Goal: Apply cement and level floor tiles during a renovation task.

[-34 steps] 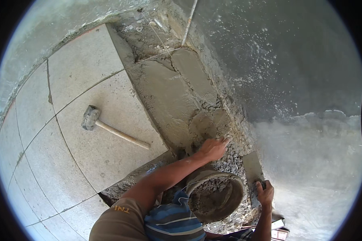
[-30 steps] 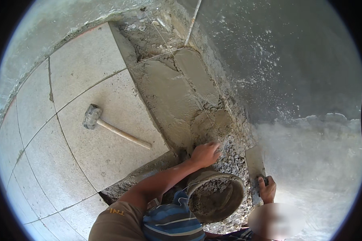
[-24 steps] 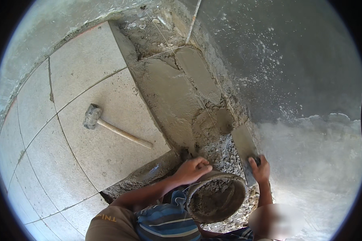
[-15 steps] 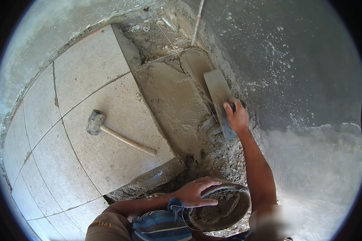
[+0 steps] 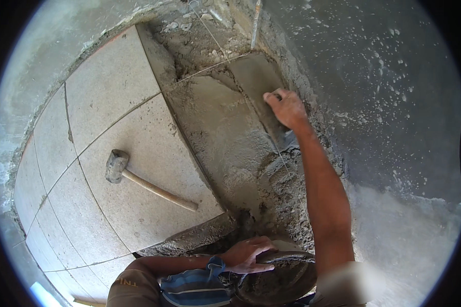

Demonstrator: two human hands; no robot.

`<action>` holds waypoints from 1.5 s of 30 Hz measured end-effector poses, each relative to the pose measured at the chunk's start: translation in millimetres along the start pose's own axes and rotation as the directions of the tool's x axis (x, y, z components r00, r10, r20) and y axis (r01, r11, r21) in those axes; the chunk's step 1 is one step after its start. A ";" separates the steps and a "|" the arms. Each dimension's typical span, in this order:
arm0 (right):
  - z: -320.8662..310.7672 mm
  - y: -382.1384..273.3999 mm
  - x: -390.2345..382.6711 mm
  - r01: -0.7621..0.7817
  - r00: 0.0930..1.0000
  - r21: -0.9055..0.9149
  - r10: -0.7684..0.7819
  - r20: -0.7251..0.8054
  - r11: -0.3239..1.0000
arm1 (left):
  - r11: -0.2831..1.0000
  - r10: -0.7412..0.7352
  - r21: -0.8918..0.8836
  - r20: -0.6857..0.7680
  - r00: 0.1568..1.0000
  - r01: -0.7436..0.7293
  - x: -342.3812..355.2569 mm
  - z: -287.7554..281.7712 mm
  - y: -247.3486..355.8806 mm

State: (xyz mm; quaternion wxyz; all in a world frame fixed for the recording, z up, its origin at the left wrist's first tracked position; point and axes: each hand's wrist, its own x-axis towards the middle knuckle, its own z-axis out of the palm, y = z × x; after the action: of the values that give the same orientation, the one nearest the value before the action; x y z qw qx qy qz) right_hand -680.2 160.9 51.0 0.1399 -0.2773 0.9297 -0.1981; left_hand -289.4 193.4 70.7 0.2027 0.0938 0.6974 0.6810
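My right hand (image 5: pixel 287 108) grips a flat steel trowel (image 5: pixel 258 77) lying on the wet grey mortar strip (image 5: pixel 210 117) along the right-hand edge of the bed. The trowel's handle is mostly hidden by my fingers. My left hand (image 5: pixel 246 253) lies with spread fingers on the rim of a bucket (image 5: pixel 297 281) of dark mortar at the bottom of the view. A thin string (image 5: pixel 209 71) runs across the upper end of the bed. A mallet (image 5: pixel 117 166) with a wooden handle lies on the pale tiles beside the bed.
Laid floor tiles (image 5: pixel 110 66) fill the left. A grey concrete surface (image 5: pixel 384 102) spattered with white borders the right. A thin rod (image 5: pixel 256 23) leans at the top near rubble (image 5: pixel 189 38). A blue striped cloth (image 5: pixel 192 286) is at the bottom.
My right hand has carried the trowel up and left from beside the bucket onto the upper mortar. My left hand has drawn back from the mortar down onto the bucket's rim.
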 end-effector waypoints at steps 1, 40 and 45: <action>-0.1 -9.3 -6.3 -0.076 0.996 0.037 0.074 0.052 0.996 | 1.000 -0.002 0.004 0.008 1.000 0.002 0.5 -0.1 0.2; 1.9 -22.9 -38.5 -0.186 0.983 -0.269 0.179 -0.051 0.945 | 0.998 0.047 -0.033 -0.067 0.997 -0.050 -4.0 3.2 2.7; 7.0 -0.9 -87.5 -0.201 0.976 -0.160 0.182 -0.122 0.966 | 0.999 0.022 -0.039 -0.113 0.993 -0.026 -9.8 0.2 3.3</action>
State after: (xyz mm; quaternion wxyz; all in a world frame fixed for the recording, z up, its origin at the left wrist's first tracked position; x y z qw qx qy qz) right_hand -606.6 208.1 58.4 0.0843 -0.1861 0.9718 -0.1173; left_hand -280.9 189.7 75.5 0.1568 0.0595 0.6924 0.7017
